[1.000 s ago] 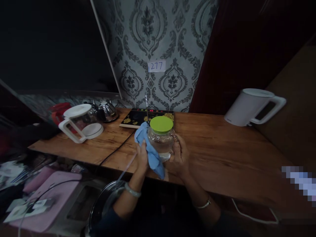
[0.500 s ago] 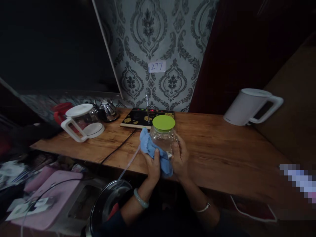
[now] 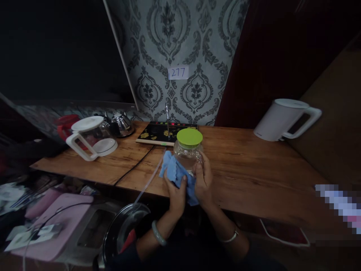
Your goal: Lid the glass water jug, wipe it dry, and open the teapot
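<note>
**Hands on jar and cloth at table edge**

Left hand (image 3: 177, 190) closed on a blue cloth (image 3: 177, 174), pressing it against the near side of a glass jar (image 3: 188, 158). Right hand (image 3: 203, 180) wrapped around the jar's right side, fingers curled on the glass. Jar upright with green lid (image 3: 189, 136) on top, above the front part of the wooden table (image 3: 254, 169). Just behind, a black hotplate (image 3: 158, 134). Off to the left, a glass kettle (image 3: 90, 137) with white handle; well apart on the right, a white kettle (image 3: 284, 119). Bracelets on both wrists.
</note>
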A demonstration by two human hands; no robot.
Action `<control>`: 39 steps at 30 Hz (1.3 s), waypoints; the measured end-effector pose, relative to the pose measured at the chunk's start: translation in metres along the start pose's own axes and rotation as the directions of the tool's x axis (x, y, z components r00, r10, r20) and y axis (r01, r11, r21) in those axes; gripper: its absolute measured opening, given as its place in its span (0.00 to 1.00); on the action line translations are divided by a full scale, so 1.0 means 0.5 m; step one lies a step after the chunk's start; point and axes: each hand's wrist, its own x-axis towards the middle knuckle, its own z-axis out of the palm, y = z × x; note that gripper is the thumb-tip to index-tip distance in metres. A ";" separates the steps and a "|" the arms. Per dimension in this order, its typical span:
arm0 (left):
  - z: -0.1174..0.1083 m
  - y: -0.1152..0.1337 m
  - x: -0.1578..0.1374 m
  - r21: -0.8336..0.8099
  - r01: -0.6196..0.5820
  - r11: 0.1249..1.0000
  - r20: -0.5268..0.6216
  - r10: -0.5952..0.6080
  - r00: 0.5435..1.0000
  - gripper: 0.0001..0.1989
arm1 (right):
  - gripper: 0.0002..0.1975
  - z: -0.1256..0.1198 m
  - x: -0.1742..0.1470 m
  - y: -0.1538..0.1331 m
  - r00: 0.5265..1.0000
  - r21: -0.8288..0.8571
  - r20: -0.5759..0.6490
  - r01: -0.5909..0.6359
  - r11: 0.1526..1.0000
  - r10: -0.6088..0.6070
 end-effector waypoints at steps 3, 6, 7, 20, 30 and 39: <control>-0.015 0.003 -0.028 -0.060 0.053 0.997 0.055 -0.050 0.997 0.37 | 0.23 -0.001 0.002 -0.001 0.999 0.042 -0.012 -0.050 0.998 0.051; -0.033 0.018 -0.045 -0.112 0.039 0.993 0.137 -0.023 0.990 0.32 | 0.23 -0.008 0.006 -0.005 0.998 0.069 0.020 -0.063 0.996 0.062; -0.040 0.026 -0.047 -0.116 0.007 0.993 0.153 0.011 0.988 0.31 | 0.23 -0.012 0.007 -0.006 0.997 0.073 0.030 -0.066 0.995 0.064; -0.075 0.106 -0.017 -0.073 -0.351 0.933 0.139 0.358 0.923 0.25 | 0.33 -0.091 -0.048 -0.070 0.965 -0.230 0.198 0.217 0.949 -0.173; -0.031 0.151 0.160 -0.124 -0.359 0.925 0.083 0.370 0.925 0.26 | 0.29 -0.060 0.026 -0.024 0.987 -0.144 0.152 0.081 0.986 -0.059; -0.010 0.106 0.262 -0.385 0.174 0.906 0.404 -0.004 0.915 0.22 | 0.28 -0.023 0.043 0.017 0.983 -0.235 0.114 0.169 0.957 -0.145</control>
